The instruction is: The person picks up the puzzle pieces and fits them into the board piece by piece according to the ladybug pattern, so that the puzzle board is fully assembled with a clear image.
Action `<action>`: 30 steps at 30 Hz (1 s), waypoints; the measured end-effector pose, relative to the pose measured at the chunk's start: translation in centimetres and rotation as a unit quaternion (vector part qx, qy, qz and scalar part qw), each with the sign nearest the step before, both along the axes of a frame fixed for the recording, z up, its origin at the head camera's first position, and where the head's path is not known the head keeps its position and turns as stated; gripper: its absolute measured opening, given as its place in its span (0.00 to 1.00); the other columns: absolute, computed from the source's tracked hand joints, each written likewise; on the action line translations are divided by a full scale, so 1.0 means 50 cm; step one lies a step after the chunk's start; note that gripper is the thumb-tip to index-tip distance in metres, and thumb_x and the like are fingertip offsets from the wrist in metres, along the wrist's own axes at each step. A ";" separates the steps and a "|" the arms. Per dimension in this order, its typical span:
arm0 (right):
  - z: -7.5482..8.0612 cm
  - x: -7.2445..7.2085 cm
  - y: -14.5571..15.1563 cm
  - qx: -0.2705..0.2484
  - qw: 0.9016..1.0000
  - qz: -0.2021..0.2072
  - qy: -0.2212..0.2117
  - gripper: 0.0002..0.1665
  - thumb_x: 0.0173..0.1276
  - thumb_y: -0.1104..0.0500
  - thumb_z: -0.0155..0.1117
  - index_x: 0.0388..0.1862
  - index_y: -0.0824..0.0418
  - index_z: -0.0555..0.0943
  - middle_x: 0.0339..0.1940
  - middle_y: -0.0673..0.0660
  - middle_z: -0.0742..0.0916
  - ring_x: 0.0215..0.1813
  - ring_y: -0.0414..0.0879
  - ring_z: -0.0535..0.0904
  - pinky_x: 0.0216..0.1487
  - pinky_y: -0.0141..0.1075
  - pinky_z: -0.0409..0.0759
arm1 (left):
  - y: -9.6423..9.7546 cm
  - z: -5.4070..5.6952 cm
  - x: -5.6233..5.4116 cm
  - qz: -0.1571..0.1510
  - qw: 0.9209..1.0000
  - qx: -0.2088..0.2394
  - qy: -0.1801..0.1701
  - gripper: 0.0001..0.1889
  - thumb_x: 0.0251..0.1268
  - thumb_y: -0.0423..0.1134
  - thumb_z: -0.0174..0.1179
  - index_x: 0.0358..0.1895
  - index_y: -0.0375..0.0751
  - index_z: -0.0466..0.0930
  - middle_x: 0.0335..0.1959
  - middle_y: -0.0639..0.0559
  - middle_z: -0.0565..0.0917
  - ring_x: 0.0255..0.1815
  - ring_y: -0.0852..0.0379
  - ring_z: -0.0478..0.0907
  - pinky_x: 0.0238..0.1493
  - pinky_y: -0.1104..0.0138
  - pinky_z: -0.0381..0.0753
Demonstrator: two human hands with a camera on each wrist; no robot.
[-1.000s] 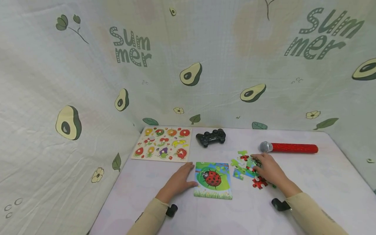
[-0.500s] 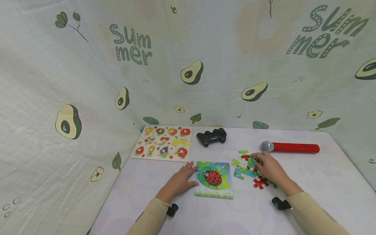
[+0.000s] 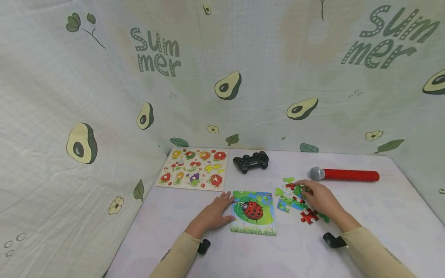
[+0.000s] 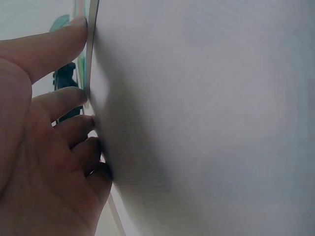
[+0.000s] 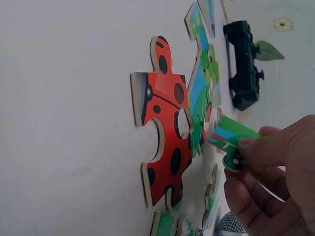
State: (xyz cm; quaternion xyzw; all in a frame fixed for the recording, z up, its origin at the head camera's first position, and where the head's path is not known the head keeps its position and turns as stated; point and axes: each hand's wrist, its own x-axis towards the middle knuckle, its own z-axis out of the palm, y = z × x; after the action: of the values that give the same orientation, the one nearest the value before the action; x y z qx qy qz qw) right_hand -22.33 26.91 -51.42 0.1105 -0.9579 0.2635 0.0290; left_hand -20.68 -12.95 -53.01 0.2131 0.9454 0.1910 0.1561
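In the head view, a ladybug puzzle board (image 3: 253, 211) lies flat in the middle of the table. My left hand (image 3: 213, 214) rests on the table at its left side, fingers spread, with thumb and fingertips at the board's edge. Right of the board is a loose pile of puzzle pieces (image 3: 283, 204). Over that pile, my right hand (image 3: 321, 199) pinches a green, blue and black puzzle piece (image 5: 229, 132) between thumb and fingers, tilted off the table. A large red spotted puzzle piece (image 5: 167, 118) lies below it. Part of the pile is hidden under the right hand.
A wooden fruit puzzle board (image 3: 192, 170) lies at the back left. Beside it is a black game controller (image 3: 251, 162). A red toy microphone (image 3: 347, 175) lies at the back right. Printed cloth walls (image 3: 264, 127) rise behind the table.
The right fingers have shifted slightly over the pile, and the piece they pinch now sits at a different tilt. The left hand has stayed by the board. The head view has drifted slightly.
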 end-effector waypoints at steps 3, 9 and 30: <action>0.000 0.001 -0.004 -0.022 1.000 -0.002 -0.003 0.18 0.71 0.66 0.64 0.59 0.60 0.80 0.38 0.54 0.86 0.35 0.45 0.78 0.35 0.40 0.78 | 0.001 0.001 0.001 0.002 1.000 0.000 -0.002 0.40 0.68 0.56 0.65 0.80 0.50 0.61 0.83 0.52 0.55 0.83 0.51 0.47 0.79 0.50 0.57; -0.003 0.002 -0.014 -0.067 0.998 0.000 -0.011 0.17 0.73 0.64 0.63 0.59 0.59 0.77 0.39 0.54 0.86 0.36 0.44 0.79 0.33 0.37 0.79 | 0.001 0.003 0.000 0.006 1.000 0.004 -0.005 0.40 0.67 0.55 0.66 0.80 0.50 0.62 0.82 0.52 0.57 0.83 0.49 0.48 0.78 0.49 0.59; -0.010 -0.001 -0.076 -0.138 0.988 0.048 -0.054 0.16 0.73 0.62 0.66 0.58 0.57 0.80 0.41 0.51 0.86 0.41 0.42 0.82 0.39 0.34 0.81 | 0.002 0.003 -0.005 0.015 1.000 0.015 0.002 0.41 0.64 0.55 0.69 0.78 0.51 0.65 0.81 0.52 0.59 0.83 0.50 0.50 0.79 0.50 0.59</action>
State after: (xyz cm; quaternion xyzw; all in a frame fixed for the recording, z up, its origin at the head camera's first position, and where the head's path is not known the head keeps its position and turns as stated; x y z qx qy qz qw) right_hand -22.36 23.11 -51.91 0.1367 -0.9059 0.4003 -0.0208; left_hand -20.94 -12.86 -52.87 0.2013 0.9457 0.2074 0.1484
